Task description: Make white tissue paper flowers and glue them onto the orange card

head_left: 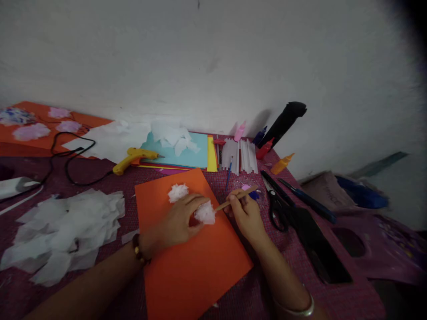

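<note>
White puff [206, 213]: over orange sheet [193, 275]; left hand [180, 216] fingers curled, holding it.
Stick [247, 192]: over orange sheet's right edge; right hand [246, 215] fingers pinch it.
Technique: probably steady puff, light stick pressure.

We see purplish checked tablecloth [293, 266] bearing orange sheet [187, 271], white paper pile [56, 226], black-handled scissors [272, 201], orange bottle [281, 165].

Sheet [187, 271] orange; puff [207, 215] white; tablecloth [216, 180] seemingly purple-checked.
</note>
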Demonstrator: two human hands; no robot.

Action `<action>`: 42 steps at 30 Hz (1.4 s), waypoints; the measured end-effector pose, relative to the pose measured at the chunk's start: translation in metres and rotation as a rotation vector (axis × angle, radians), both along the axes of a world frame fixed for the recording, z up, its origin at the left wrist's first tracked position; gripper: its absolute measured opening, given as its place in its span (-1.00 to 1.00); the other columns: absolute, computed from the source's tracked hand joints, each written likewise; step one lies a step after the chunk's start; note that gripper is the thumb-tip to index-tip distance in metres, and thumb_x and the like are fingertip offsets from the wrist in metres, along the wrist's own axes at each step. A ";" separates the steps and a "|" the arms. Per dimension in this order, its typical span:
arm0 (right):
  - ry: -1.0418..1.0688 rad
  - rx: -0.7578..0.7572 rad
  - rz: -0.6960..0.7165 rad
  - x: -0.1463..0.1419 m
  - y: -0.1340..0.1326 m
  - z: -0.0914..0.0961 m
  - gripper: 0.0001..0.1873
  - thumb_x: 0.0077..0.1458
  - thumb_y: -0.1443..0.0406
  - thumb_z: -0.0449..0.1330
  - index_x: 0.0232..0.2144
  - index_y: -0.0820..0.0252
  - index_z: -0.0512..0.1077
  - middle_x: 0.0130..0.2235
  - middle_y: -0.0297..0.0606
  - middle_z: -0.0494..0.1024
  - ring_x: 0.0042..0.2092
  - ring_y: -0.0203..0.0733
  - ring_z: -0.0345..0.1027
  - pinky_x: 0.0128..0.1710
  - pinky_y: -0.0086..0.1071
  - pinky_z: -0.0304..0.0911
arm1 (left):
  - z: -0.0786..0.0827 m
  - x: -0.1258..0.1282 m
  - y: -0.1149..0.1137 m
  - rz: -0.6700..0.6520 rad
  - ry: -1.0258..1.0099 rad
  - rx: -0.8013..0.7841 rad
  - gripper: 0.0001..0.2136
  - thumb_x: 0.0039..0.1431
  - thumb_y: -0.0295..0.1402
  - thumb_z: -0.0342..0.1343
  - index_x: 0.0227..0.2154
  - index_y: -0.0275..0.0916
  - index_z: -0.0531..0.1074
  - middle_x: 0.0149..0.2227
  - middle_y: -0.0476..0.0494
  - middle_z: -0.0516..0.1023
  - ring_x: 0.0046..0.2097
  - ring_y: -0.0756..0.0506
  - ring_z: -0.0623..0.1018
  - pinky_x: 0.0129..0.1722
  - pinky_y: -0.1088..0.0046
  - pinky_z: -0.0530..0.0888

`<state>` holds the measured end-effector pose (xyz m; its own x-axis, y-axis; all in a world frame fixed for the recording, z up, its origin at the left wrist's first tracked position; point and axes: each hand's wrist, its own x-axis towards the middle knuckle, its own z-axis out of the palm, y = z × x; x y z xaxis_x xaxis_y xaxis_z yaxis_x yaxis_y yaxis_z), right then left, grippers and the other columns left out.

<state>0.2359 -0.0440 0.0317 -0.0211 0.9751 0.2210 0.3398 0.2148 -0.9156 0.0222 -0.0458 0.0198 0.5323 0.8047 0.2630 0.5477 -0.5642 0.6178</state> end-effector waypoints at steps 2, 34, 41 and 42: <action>-0.059 -0.009 0.026 -0.001 0.000 -0.001 -0.80 0.22 0.21 0.01 -0.40 0.15 0.31 -0.53 -0.35 0.41 -0.53 -0.27 0.29 -0.53 -0.44 0.17 | 0.001 0.000 0.000 -0.014 0.051 0.000 -0.49 0.03 -0.43 0.13 0.09 -0.15 0.23 0.12 -0.18 0.33 0.13 -0.17 0.32 0.17 0.16 0.25; -0.030 -0.045 -0.019 -0.007 -0.003 0.002 -0.81 0.20 0.22 0.02 -0.41 0.15 0.31 -0.54 -0.38 0.41 -0.55 -0.29 0.28 -0.54 -0.44 0.16 | -0.014 -0.002 0.015 -0.021 -0.181 0.074 -0.83 0.16 -0.50 -0.01 -0.31 -0.22 0.49 -0.20 -0.14 0.52 -0.13 -0.06 0.48 -0.11 0.31 0.44; 0.136 -0.016 -0.154 0.000 -0.007 0.013 -0.82 0.17 0.22 0.04 -0.45 0.14 0.30 -0.63 -0.44 0.36 -0.61 -0.33 0.22 -0.60 -0.47 0.11 | -0.012 -0.003 0.015 -0.019 -0.175 0.042 -0.83 0.13 -0.52 -0.01 -0.32 -0.22 0.48 -0.18 -0.13 0.50 -0.12 -0.06 0.47 -0.08 0.31 0.43; 0.130 -0.019 -0.114 -0.001 -0.008 0.013 -0.82 0.18 0.23 0.03 -0.45 0.14 0.30 -0.62 -0.44 0.36 -0.60 -0.33 0.22 -0.59 -0.46 0.11 | -0.012 -0.003 0.015 -0.017 -0.172 0.037 -0.83 0.13 -0.52 0.00 -0.32 -0.21 0.48 -0.19 -0.13 0.50 -0.12 -0.06 0.47 -0.08 0.31 0.43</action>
<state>0.2344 -0.0522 0.0449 0.1179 0.9735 0.1961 0.2392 0.1638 -0.9571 0.0189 -0.0306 0.0080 0.4905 0.7841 0.3803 0.4257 -0.5964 0.6805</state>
